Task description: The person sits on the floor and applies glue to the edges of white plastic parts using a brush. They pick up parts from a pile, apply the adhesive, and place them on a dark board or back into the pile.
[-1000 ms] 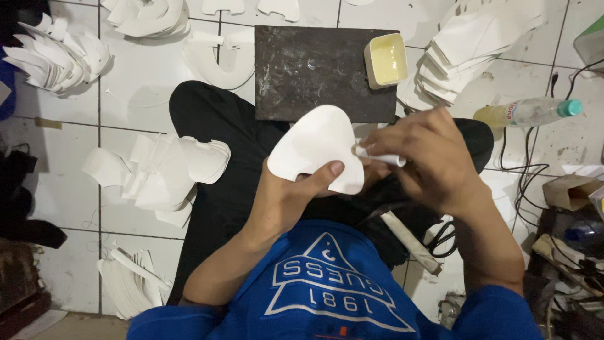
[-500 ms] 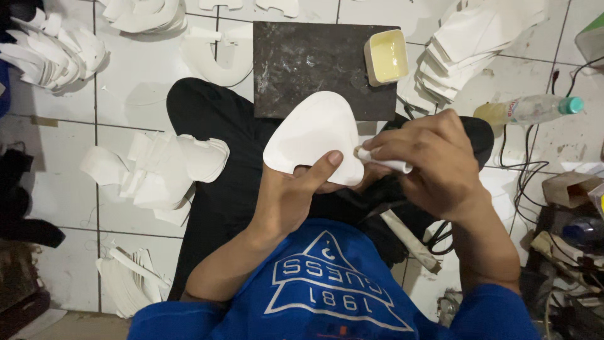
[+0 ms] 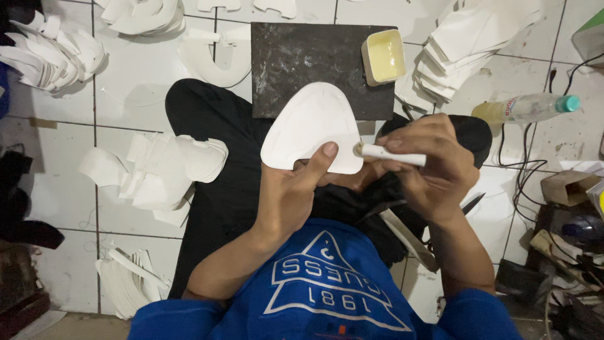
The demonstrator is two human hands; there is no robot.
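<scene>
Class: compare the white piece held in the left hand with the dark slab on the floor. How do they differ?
The white piece is pale and rounded; the dark slab is mottled grey-black and rectangular. The piece is held up by the left hand; the slab lies on the tiles, bearing a small yellow tray. Both are flat.

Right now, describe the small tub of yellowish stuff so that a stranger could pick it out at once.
Find the dark square slab on the white tiled floor. The tub sits on its far right corner: a small cream rectangular container of yellowish paste, unlike the flat white cut-outs stacked beside it.

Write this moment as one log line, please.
left hand: holds white cut-out piece | right hand: holds white stick, tip at piece's edge | ahead: dark slab, yellow tub
</scene>
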